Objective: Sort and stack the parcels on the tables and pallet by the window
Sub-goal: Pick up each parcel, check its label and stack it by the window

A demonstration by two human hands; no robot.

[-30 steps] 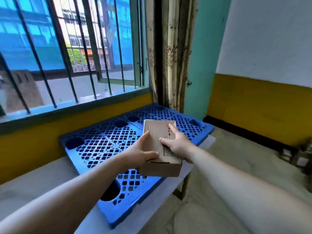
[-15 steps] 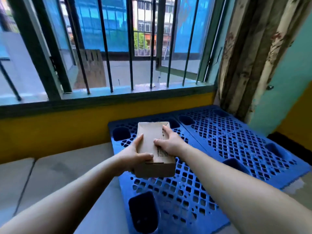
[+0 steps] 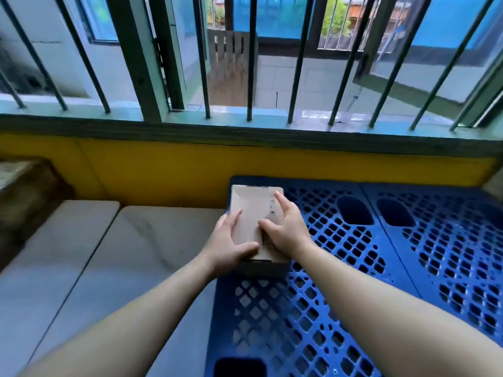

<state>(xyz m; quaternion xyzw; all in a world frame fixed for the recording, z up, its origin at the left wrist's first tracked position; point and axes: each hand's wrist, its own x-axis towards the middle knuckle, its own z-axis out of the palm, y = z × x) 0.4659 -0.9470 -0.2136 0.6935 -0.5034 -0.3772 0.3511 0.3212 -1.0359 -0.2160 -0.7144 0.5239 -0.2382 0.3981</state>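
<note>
A small brown cardboard parcel [image 3: 251, 210] lies lengthwise on the far left corner of the blue plastic pallet [image 3: 367, 268], close to the yellow wall. My left hand [image 3: 228, 244] grips its left side and near edge, thumb on top. My right hand [image 3: 285, 229] rests on its right half with fingers spread over the printed label. Whether the parcel rests fully on the pallet or is still lifted a little I cannot tell.
The pallet sits on pale grey tables [image 3: 81, 262] that stretch to the left. A dark brown box [image 3: 24, 191] stands at the far left by the wall. Behind runs a yellow wall [image 3: 190, 170] under a barred window [image 3: 250, 58].
Both hands carried the parcel leftward and away from me, from above the pallet's middle to its far left corner, and lowered it. My view turned left toward the window.
</note>
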